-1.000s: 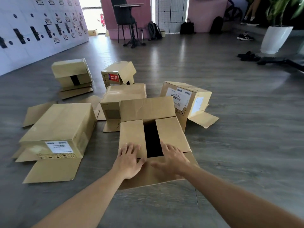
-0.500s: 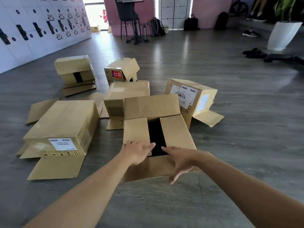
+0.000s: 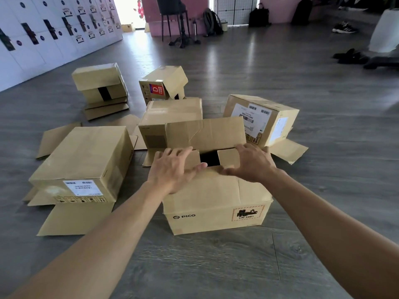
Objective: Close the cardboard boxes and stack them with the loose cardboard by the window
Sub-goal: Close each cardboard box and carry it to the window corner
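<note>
Cardboard box (image 3: 216,203) flaps under left hand (image 3: 172,169) and right hand (image 3: 251,164), both palm-down, fingers spread flat.

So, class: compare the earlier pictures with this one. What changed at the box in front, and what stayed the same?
The near flap of the PICO box has been folded up and over; left hand and right hand now press it onto the side flaps. The far flap stays upright, a gap remains, and the other boxes haven't moved.
</note>
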`<state>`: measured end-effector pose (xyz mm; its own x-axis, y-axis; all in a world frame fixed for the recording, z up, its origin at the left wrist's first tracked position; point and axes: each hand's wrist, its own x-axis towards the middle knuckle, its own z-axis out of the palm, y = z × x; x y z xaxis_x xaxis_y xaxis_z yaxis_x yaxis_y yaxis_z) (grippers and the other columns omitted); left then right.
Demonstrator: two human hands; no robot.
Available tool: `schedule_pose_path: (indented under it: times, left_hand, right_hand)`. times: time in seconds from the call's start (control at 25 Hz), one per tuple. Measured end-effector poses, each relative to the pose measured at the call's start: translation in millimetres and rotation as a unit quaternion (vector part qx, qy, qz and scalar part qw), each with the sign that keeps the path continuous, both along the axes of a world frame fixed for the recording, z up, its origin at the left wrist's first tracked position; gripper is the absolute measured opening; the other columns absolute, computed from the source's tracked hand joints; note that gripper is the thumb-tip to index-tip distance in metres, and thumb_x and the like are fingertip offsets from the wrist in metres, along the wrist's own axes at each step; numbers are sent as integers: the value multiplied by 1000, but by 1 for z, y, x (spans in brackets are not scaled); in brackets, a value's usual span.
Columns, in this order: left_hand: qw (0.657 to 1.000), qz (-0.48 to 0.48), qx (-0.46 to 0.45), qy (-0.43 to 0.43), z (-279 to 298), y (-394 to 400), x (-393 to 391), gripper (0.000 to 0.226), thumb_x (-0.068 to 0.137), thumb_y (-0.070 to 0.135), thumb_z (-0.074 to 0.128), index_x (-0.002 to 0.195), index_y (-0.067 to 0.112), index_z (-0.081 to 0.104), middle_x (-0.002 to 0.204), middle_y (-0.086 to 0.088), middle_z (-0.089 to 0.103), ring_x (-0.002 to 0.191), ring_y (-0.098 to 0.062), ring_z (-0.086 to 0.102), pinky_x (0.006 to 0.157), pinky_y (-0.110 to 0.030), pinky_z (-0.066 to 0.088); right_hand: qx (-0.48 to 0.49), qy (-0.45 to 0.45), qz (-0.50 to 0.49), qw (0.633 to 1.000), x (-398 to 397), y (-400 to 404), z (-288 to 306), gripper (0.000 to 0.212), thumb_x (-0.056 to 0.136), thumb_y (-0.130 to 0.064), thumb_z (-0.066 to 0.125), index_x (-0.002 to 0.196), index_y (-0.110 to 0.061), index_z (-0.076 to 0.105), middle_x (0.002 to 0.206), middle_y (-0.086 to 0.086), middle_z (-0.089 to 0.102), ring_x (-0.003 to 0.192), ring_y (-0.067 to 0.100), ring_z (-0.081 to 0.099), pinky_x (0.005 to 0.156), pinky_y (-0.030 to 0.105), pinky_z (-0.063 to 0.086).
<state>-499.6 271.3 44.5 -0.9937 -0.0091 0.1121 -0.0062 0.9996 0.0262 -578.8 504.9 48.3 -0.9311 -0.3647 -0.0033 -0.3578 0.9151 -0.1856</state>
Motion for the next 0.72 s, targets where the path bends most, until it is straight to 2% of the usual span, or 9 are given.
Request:
schedule_pose_path:
  times: [0.08,0.16,0.2,0.24,0.28,0.36,0.44,0.72]
  left_hand:
    - [999,36,3,-19,-34,-8,-1,98,84,89,3,159,28,17,162,-7,29,148,-28,27,117,-51,22]
    - [993,86,33,-68,-70,-16,-1,97,83,88,2,160,29,0,168,-8,8,153,-30,10,120,-54,16]
    - [989,105,53,-89,-86,-19,0,98,81,89,1,160,30,-5,168,-8,-1,154,-32,6,120,-55,15]
    - [984,116,77,-107,-100,-21,1,99,79,90,2,159,32,-7,168,-6,-8,154,-34,4,120,-56,18]
    - [980,121,104,-117,-110,-22,3,100,78,91,3,159,34,-6,168,-4,-13,153,-36,5,118,-57,23]
    - [976,121,143,-113,-121,-23,3,100,76,93,6,159,37,-2,167,1,-18,152,-39,10,112,-57,34]
    - [975,119,156,-106,-121,-23,3,102,74,94,5,158,38,-1,166,3,-20,151,-39,15,110,-56,37]
    - [975,111,156,-116,-112,-13,22,99,76,91,7,158,38,-4,164,4,-27,149,-35,26,104,-50,46]
  right_hand:
    - [-18,20,-48,999,-5,5,-28,103,72,-84,56,150,-21,29,155,7,33,143,28,30,112,52,24]
    - [-35,-21,-108,993,-6,15,-58,112,74,-87,48,156,-22,10,163,11,14,149,32,17,115,54,21]
    - [-44,-52,-133,989,-6,21,-72,114,74,-89,44,157,-23,3,164,12,11,149,34,16,114,55,23]
    - [-55,-85,-151,983,-7,26,-86,114,74,-91,41,157,-26,-2,163,14,16,146,36,24,113,56,30]
    - [-68,-112,-161,978,-7,30,-97,111,74,-91,38,156,-30,-5,157,15,28,138,39,38,107,55,39]
    - [-88,-129,-166,974,-9,34,-109,105,74,-93,34,152,-36,-8,138,15,52,116,39,58,94,51,51]
    - [-92,-118,-158,976,-11,34,-111,103,73,-93,33,151,-38,-8,129,13,59,108,38,62,90,50,52]
    - [-103,-134,-158,973,10,41,-101,101,79,-86,40,153,-34,-4,132,13,58,111,37,61,93,50,51]
